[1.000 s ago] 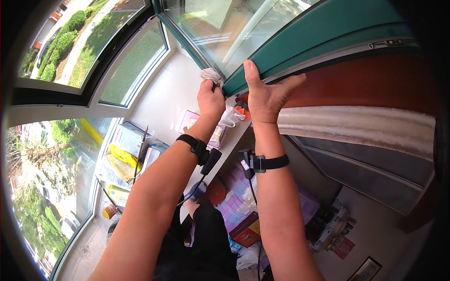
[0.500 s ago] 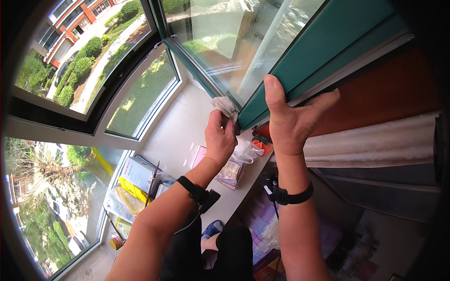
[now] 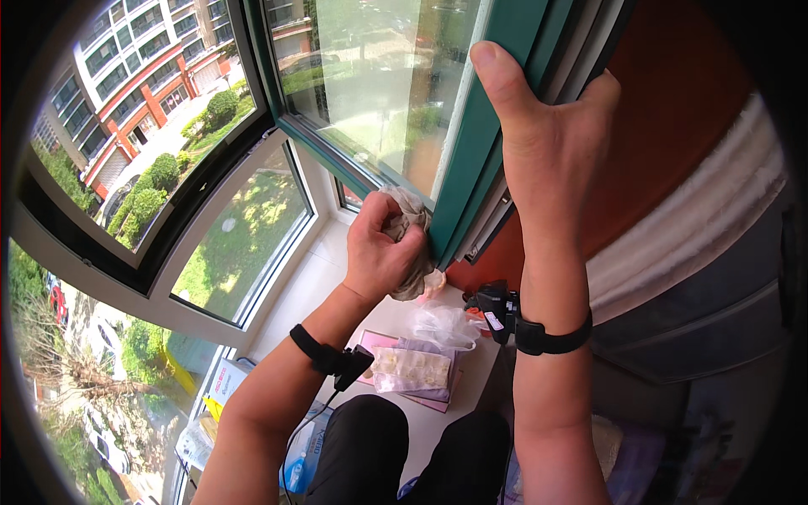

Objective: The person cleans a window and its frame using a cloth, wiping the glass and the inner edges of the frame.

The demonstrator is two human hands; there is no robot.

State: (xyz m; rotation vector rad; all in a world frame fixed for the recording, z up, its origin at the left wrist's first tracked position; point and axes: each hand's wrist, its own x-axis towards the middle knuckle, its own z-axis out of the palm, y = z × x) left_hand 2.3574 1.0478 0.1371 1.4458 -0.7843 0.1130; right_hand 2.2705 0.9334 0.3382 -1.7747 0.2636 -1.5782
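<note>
A green-framed window sash [image 3: 468, 160] with a glass pane [image 3: 379, 93] stands swung open in front of me. My left hand [image 3: 380, 250] pinches a crumpled greyish cloth [image 3: 412, 212] against the bottom corner of the frame; part of the cloth hangs below the fingers. Higher up, my right hand [image 3: 557, 147] grips the sash's outer edge. Its thumb presses the green face, while the other fingers wrap round behind and are mostly hidden.
Below, a white sill [image 3: 370, 316] carries a clear plastic bag [image 3: 442, 326] and a folded patterned cloth [image 3: 411, 370] on pink flat items. A dark-framed window [image 3: 151, 282] is at left, a pale curtain [image 3: 673, 244] at right. Boxes stand lower left.
My view has shifted, and the sash appears more upright. The right hand appears higher in view, still on its edge. More of the cloth now shows bunched around my left hand.
</note>
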